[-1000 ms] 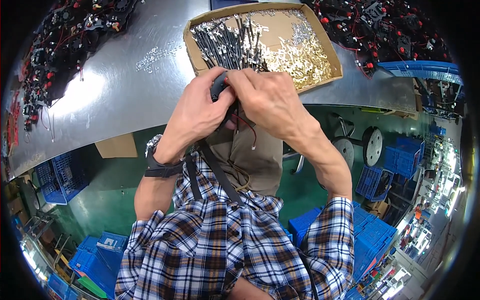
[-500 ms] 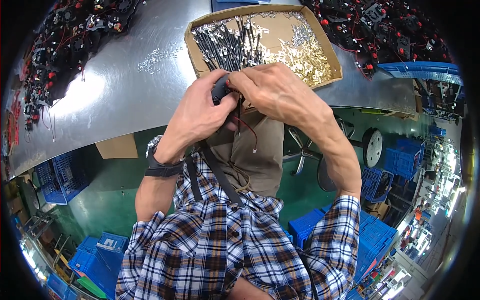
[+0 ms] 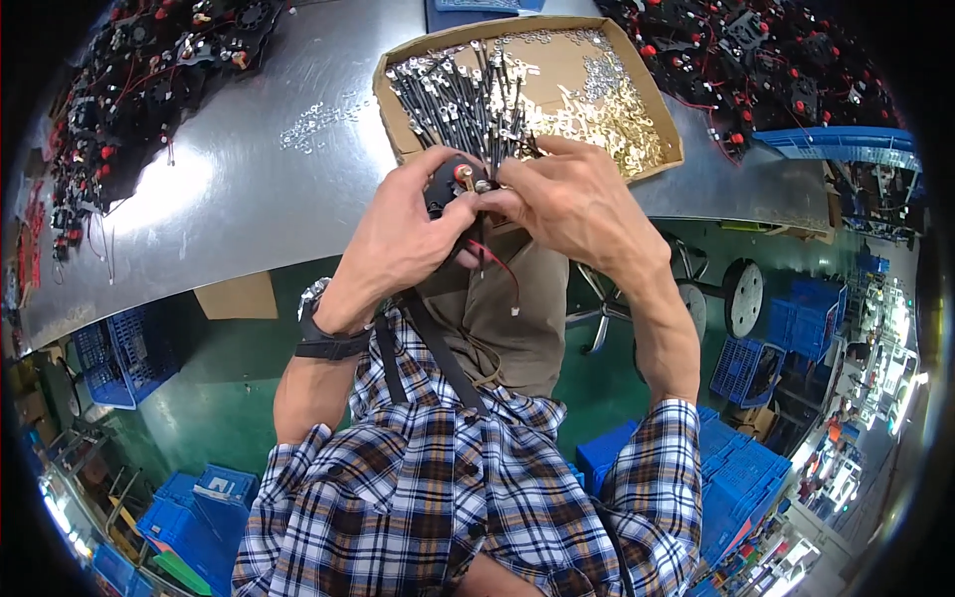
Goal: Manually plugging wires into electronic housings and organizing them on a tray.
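My left hand (image 3: pixel 403 234) grips a black plastic part (image 3: pixel 444 189) just in front of the cardboard tray's near edge. A red terminal with a brass-coloured post (image 3: pixel 464 173) shows on the part's upper face. Below the hand dangles a thin red-and-black wire (image 3: pixel 505 267) with a small white plug at its end. My right hand (image 3: pixel 592 204) is closed at the part's right side, thumb and fingertips together beside the post. Whatever is between those fingertips is too small to make out.
A shallow cardboard tray (image 3: pixel 557 58) contains black cables with ring ends (image 3: pixel 438 104), brass-coloured lugs (image 3: pixel 622 117) and small silver pieces (image 3: pixel 605 78). Loose silver pieces (image 3: pixel 316 127) lie on the metal table (image 3: pixel 249 214). Black assemblies with red terminals (image 3: pixel 104 129) are heaped left and right.
My right hand has shifted right, from over the part to its side. The part has tipped, so its red terminal and post now show. The hanging wire has swung slightly right.
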A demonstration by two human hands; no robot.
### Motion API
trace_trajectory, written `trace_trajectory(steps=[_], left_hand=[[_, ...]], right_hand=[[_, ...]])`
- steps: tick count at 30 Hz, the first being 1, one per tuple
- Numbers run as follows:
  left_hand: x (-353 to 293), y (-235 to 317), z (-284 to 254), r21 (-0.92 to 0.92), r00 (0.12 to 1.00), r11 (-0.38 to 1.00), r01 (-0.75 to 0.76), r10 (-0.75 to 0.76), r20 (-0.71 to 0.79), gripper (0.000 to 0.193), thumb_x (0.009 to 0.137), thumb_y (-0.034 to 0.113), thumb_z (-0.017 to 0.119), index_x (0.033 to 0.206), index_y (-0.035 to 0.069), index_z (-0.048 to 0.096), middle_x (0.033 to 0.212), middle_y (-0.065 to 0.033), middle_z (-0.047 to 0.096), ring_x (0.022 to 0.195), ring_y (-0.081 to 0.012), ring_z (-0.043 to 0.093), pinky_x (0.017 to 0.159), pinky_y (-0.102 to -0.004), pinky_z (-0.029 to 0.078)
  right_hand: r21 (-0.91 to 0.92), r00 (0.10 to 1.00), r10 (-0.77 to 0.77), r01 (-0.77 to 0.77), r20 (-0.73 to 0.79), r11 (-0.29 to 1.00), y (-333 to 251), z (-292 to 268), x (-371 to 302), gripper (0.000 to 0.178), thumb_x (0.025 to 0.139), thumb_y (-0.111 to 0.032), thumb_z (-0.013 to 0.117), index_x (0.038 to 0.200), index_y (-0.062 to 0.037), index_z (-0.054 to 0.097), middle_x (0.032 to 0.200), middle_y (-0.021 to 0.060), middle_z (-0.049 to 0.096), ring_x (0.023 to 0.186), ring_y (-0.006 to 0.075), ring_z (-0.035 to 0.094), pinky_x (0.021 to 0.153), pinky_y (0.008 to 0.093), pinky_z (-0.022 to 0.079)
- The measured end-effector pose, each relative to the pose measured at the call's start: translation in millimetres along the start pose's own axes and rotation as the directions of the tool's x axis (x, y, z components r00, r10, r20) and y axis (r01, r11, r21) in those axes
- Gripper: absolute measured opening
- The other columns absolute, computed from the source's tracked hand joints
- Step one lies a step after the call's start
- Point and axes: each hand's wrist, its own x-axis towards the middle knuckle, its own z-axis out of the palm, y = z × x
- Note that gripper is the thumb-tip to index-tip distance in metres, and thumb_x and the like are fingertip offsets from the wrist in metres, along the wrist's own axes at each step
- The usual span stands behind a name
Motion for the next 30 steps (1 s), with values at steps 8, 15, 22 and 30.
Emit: trace_trajectory(steps=[8,15,22,30], left_hand=[[5.8,-9.7,4.5,0.191,0.994,0.977,-0.091,0.102,-0.048,0.028,0.090,0.010,0.063,0.115,-0.003,0.062,0.098,-0.0089,0.069,0.092,-0.0155,0.064,0.081,-0.0322,0.052],[1.4,-3.5,-1.1,0.214,0.989,0.968,-0.134,0.143,-0.025,0.030,0.096,0.011,0.062,0.123,-0.002,0.060,0.099,-0.0109,0.070,0.087,-0.0159,0.068,0.076,-0.0297,0.056],[19.3,46.9,-141.9,0.402,0.903,0.879,-0.258,0.367,-0.223,0.037,0.099,0.017,0.062,0.132,0.001,0.056,0.105,-0.0083,0.064,0.087,-0.0165,0.068,0.069,-0.0298,0.057],[93.7,156.1,-295.2,0.962,0.634,0.188,0.199,0.724,-0.273,0.072,0.083,0.014,0.068,0.147,-0.004,0.042,0.137,-0.0319,0.057,0.123,-0.0444,0.058,0.106,-0.0466,0.047]], right_hand=[[0.105,0.986,0.140,-0.149,0.091,0.983,-11.8,-7.6,-9.0,0.047,0.092,-0.031,0.069,0.128,-0.0031,0.056,0.092,0.0155,0.072,0.087,0.0315,0.070,0.090,0.0406,0.056],[0.196,0.988,0.119,-0.099,-0.093,0.975,-4.9,0.8,-19.3,0.044,0.097,-0.032,0.064,0.124,0.0012,0.052,0.075,0.0212,0.068,0.071,0.0434,0.065,0.077,0.0494,0.054],[0.168,0.751,0.557,-0.535,-0.354,0.828,146.2,-12.2,-75.6,0.039,0.093,-0.019,0.065,0.131,-0.0111,0.058,0.083,0.0254,0.068,0.082,0.0451,0.067,0.072,0.0535,0.051],[-0.112,0.751,0.458,-0.568,-0.476,0.815,240.1,-53.8,24.2,0.061,0.084,-0.001,0.059,0.143,-0.0042,0.046,0.125,0.0252,0.060,0.110,0.0435,0.062,0.090,0.0519,0.053]])
